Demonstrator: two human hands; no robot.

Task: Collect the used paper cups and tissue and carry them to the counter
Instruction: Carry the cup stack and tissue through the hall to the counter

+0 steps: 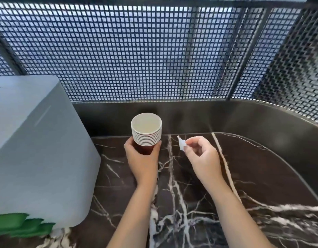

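A stack of several nested paper cups (146, 130), white inside with a brown outer wall, is held upright above the dark marble counter (190, 185). My left hand (142, 158) grips the stack from below and around its base. To the right of the cups, my right hand (201, 154) pinches a small scrap of white tissue (181, 144) between thumb and fingertips, a short gap away from the stack. The top cup looks empty inside.
A large pale grey box-shaped appliance (35, 149) stands on the counter at the left, with something green (20, 226) at its foot. A black metal mesh screen (154, 51) and a dark curved upstand (208, 115) close off the back and right of the counter.
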